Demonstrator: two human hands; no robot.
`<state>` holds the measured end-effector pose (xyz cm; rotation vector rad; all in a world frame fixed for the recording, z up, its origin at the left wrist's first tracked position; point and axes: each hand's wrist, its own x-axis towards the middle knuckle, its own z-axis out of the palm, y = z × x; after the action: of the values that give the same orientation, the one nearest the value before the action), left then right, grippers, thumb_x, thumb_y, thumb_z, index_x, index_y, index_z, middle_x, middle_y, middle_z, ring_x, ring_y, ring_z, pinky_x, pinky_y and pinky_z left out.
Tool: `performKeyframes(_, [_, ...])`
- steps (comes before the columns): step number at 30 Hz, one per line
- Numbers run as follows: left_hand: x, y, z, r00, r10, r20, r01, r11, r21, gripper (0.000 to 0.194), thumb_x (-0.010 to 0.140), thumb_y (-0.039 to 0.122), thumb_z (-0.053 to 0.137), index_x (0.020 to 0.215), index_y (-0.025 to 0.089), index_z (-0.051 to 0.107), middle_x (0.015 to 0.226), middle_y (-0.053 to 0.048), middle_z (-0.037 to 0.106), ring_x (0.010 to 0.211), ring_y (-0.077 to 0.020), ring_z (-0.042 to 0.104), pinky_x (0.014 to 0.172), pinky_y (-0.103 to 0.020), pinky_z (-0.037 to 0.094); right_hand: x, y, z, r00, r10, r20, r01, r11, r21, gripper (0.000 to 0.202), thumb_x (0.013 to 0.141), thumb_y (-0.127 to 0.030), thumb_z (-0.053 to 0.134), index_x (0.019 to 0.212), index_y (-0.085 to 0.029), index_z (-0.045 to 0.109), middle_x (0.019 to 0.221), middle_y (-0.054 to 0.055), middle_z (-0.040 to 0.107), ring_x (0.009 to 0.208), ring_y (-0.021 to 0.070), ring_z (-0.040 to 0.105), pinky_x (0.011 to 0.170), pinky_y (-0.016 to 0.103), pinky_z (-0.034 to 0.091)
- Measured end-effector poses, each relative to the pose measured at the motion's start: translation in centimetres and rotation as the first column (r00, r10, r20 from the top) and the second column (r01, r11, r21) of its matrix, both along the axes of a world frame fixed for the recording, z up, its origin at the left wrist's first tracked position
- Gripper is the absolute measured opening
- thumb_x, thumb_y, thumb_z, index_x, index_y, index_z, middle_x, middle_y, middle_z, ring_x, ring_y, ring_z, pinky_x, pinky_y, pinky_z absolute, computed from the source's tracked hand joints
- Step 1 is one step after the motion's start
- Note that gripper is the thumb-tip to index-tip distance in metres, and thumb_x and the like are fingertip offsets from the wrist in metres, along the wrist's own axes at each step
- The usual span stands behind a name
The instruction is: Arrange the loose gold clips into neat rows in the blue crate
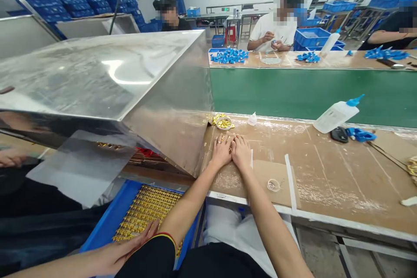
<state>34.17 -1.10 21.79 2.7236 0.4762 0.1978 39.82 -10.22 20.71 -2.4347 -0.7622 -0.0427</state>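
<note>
My left hand (223, 150) and my right hand (241, 153) rest side by side on the brown bench, nearly touching. Between them shows a small gold piece (230, 150), and other gold bits lie at the left fingers. The fingers of both hands point away from me; what they hold, if anything, is too small to make out. Just beyond them stands a round white dish (224, 123) with gold pieces, more of which lie beside it. A small white nozzle-like item (252, 119) stands behind my right hand.
A metal hood (169, 95) borders the left side. Below it, a co-worker's hand reaches over a blue crate (122, 200) of gold pieces. A white bottle (337, 116) leans at right. Beyond the green belt (309, 91), people sit by blue parts (230, 55).
</note>
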Motion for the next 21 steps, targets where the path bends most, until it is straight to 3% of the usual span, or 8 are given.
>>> performKeyframes(3, [1.0,0.5,-0.1,0.997,-0.063,0.038,0.063,0.998,-0.011,0.049,0.097,0.026,0.037,0.145,0.02,0.046,0.151,-0.009,0.047,0.145,-0.0289,0.032,0.119,-0.049,0.03,0.5,0.2,0.4,0.999,0.047,-0.001,-0.047,0.998,0.028,0.043,0.101,-0.024,0.03,0.13,-0.009,0.058,0.138,0.016,0.058,0.131,0.0231,0.044,0.113,0.037,0.028])
performKeyframes(7, [0.0,-0.1,-0.9,0.991,-0.048,0.128,0.052,0.998,-0.029,0.043,0.098,0.023,0.036,0.135,0.014,0.055,0.138,-0.011,0.058,0.134,-0.0245,0.044,0.115,-0.041,0.036,-0.9,-0.6,0.7,0.995,0.099,-0.01,-0.098,0.992,0.076,0.041,0.102,-0.024,0.03,0.117,-0.011,0.065,0.126,0.014,0.065,0.119,0.0213,0.051,0.107,0.033,0.031])
performKeyframes(14, [-1.5,-2.5,-1.4,0.962,0.195,0.193,-0.195,0.981,-0.018,0.032,0.1,0.026,0.04,0.12,0.021,0.065,0.122,-0.009,0.064,0.117,-0.0233,0.05,0.104,-0.037,0.042,-2.8,-0.8,0.1,0.998,-0.025,-0.056,0.035,0.982,0.185,0.038,0.1,-0.025,0.032,0.104,-0.016,0.069,0.117,0.009,0.07,0.109,0.0216,0.055,0.098,0.033,0.033])
performKeyframes(19, [-1.1,-4.2,-0.2,0.932,0.337,0.134,-0.343,0.939,0.027,0.03,0.1,0.035,0.043,0.114,0.025,0.067,0.116,-0.008,0.061,0.111,-0.0241,0.049,0.099,-0.039,0.043,-2.3,-1.6,0.5,0.996,0.08,-0.028,-0.074,0.98,0.186,0.043,0.096,-0.025,0.028,0.091,-0.016,0.07,0.099,0.013,0.073,0.093,0.0235,0.058,0.086,0.035,0.036])
performKeyframes(21, [-1.2,-4.7,0.5,0.932,0.349,0.095,-0.353,0.935,0.037,0.03,0.1,0.038,0.043,0.112,0.027,0.068,0.113,-0.007,0.06,0.109,-0.0232,0.049,0.1,-0.039,0.042,-2.2,-1.9,0.9,0.991,0.134,-0.028,-0.126,0.972,0.201,0.048,0.095,-0.025,0.024,0.085,-0.014,0.069,0.089,0.016,0.071,0.085,0.0251,0.058,0.08,0.036,0.036])
